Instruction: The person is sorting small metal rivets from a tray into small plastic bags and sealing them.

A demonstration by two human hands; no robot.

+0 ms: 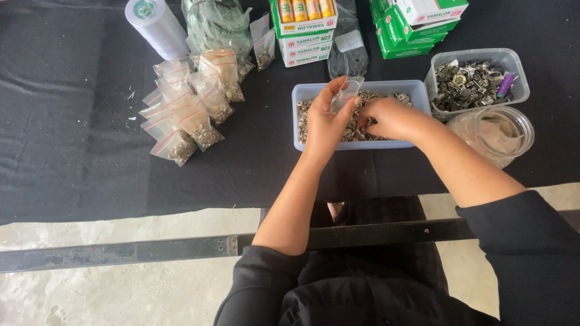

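Figure: bagging small metal fasteners. The left hand (324, 124) pinched a small clear bag (348, 92) between thumb and fingertips, holding it tilted over the blue tray (300, 96). The right hand (386, 118) lay curled inside the tray, knuckles up, fingers buried in the fasteners (353, 130); whether it gripped any could not be told. The bag stood just above and left of the right hand, near but apart from it.

Likely faults: the bag's mouth looked narrow and limp, so pieces dropped toward it could miss and fall back into the tray or onto the black cloth (72, 121). A loose pinch could let the bag slip once loaded.

Filled bags (190, 108) lay in a heap well to the left; a tub of darker parts (471, 81) and a clear jar (498, 133) sat at the right.
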